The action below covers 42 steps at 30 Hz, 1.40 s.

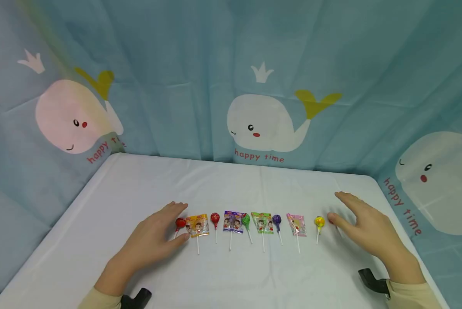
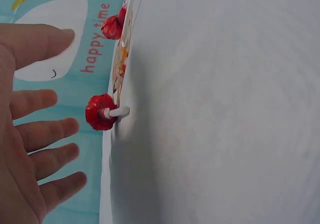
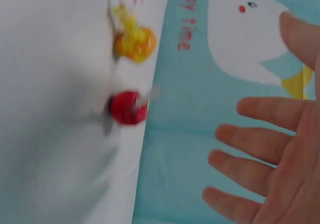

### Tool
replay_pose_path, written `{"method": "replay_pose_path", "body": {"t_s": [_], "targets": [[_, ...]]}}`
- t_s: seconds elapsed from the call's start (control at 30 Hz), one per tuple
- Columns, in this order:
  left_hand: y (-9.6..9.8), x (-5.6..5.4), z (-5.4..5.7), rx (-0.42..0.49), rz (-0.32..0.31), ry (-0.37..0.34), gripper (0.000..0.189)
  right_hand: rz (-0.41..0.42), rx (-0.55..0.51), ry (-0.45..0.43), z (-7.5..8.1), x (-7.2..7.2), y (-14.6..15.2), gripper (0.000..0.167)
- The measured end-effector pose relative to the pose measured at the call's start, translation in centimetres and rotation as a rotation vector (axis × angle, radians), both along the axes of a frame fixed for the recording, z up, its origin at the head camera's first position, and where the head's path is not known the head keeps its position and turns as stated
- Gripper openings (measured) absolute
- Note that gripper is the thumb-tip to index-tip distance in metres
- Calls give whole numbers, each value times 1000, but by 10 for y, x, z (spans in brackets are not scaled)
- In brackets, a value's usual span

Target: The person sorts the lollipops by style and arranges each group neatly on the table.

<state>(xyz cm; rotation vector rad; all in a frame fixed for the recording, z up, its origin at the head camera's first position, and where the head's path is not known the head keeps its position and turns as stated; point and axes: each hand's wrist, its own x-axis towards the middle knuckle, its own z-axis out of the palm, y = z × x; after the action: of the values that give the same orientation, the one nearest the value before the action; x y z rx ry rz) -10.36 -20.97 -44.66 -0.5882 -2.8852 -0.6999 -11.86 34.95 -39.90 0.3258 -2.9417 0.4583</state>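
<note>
A row of lollipops lies across the white table. My left hand (image 1: 151,238) is at the row's left end with its fingers extended, holding nothing. Nearest to it are a round red lollipop (image 1: 180,222) and a flat orange-wrapped lollipop (image 1: 197,225). Beyond the right end is my right hand (image 1: 370,229), fingers spread and gripping nothing. Beside it are a yellow lollipop (image 1: 319,221) and another red lollipop (image 3: 129,107), which the right thumb mostly hides in the head view. Both wrist views show a gap between the fingers and the candies.
Between the ends lie a red lollipop (image 1: 215,218), a purple packet (image 1: 233,222), a green lollipop (image 1: 246,220), a green packet (image 1: 262,222), a purple lollipop (image 1: 277,219) and a pink packet (image 1: 296,225). A blue whale-print curtain (image 1: 177,120) hangs behind the white table (image 1: 254,283).
</note>
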Motion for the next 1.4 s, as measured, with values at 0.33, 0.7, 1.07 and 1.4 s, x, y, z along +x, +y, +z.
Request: {"method": "replay_pose_path", "body": {"t_s": [0.33, 0.7, 1.07, 1.4], "targets": [[6, -13, -6, 16, -58, -13, 65, 115, -106, 147, 0, -11, -55, 40], [8, -22, -14, 42, -110, -67, 55, 281, -242, 79, -9, -29, -129, 40], [10, -28, -17, 4, -140, -11, 45, 412, -346, 1, -17, -44, -179, 39], [11, -33, -17, 16, -200, 16, 38, 501, -317, -124, -26, -49, -208, 44]]}}
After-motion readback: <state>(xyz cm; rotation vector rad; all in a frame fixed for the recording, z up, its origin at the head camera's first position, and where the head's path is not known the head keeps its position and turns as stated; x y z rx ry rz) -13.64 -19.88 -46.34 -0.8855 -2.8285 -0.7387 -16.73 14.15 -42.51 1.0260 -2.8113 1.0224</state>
